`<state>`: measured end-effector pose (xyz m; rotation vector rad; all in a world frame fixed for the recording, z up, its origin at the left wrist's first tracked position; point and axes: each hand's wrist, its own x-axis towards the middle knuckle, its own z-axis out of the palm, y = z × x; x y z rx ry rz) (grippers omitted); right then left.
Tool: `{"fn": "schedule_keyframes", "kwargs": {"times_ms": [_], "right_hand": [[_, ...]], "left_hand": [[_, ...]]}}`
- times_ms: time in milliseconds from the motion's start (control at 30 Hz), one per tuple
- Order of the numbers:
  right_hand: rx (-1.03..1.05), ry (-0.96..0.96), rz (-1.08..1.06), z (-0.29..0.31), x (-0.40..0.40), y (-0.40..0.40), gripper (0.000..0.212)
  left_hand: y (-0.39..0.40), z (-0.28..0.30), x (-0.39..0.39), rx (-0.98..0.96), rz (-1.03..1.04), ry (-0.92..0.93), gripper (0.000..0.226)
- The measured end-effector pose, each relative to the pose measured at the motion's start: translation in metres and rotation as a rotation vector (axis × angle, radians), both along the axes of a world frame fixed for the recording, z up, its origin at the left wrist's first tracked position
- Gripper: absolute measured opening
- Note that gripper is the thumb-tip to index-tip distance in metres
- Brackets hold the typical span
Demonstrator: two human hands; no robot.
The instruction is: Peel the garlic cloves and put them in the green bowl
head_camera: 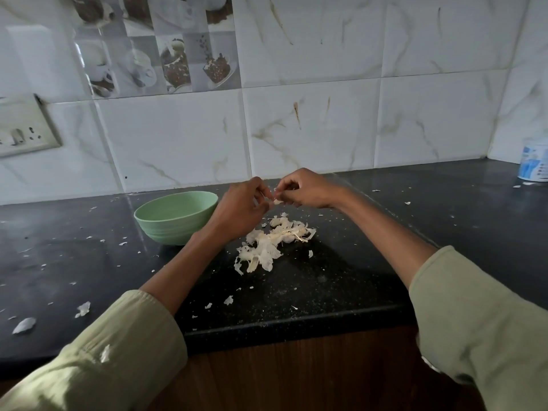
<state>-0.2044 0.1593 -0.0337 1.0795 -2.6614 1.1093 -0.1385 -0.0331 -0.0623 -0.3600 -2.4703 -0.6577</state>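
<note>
both hands raised just above the dark table [341,280], left hand [237,207] and right hand [307,189] meeting fingertip to fingertip, fingers of each curled and pinching one small pale garlic clove [277,201] with a shred of skin hanging off it. green bowl [176,216] on the table just left of the left hand, inside hidden from this angle. heap of papery garlic skins [272,243] on the table directly near of the hands, smaller flakes scattered left and near; blue-and-white tin [533,163] far right against the tiled wall [311,129], switch plate [23,129] far left.
</note>
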Motion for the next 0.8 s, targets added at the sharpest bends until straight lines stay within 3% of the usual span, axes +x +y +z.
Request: {"fn": "schedule_keyframes", "kwargs": {"times_ms": [400,500,633,800], "right_hand": [[-0.207,-0.231,0.083,-0.0029,0.0005,0.0017,0.038],[-0.269,-0.264,0.077,-0.0023,0.0003,0.0024,0.036],[-0.252,-0.178,0.025,-0.0002,0.002,0.0051,0.029],[-0.019,0.074,-0.143,0.0007,0.0058,0.0104,0.014]], "left_hand": [[0.0064,-0.0025,0.0018,0.261,-0.067,0.063,0.025],[0.0082,-0.002,0.0035,0.312,-0.081,0.084,0.025],[0.0105,-0.0045,0.0029,0.249,-0.07,0.092,0.021],[0.0094,-0.0071,0.0003,0.136,0.01,0.078,0.013]]}}
